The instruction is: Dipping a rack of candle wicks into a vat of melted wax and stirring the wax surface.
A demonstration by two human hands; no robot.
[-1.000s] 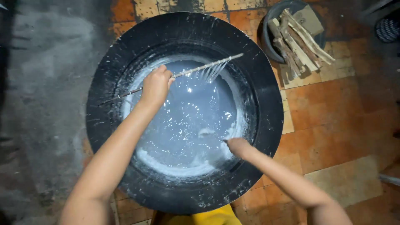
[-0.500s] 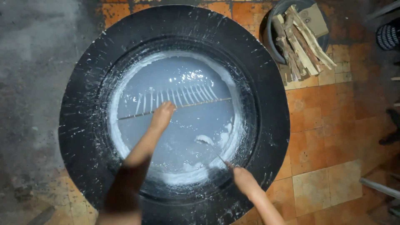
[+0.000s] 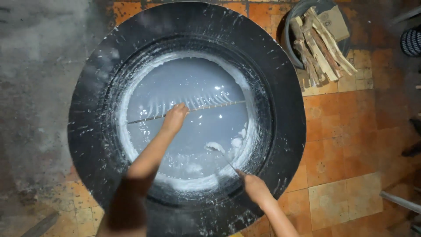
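Left hand (image 3: 174, 117) grips rake (image 3: 188, 109) over pan (image 3: 87, 131).

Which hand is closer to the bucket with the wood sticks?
Neither is close, but the right hand is nearer. It is at the big black pan's lower rim, below the bucket of firewood. The left hand is mid-pan, farther left.

Matt black pan (image 3: 280, 87), rough firewood (image 3: 320, 44)

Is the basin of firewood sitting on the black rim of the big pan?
No, the basin of firewood stands on the tiled floor beside the big black pan, beyond its upper right edge.
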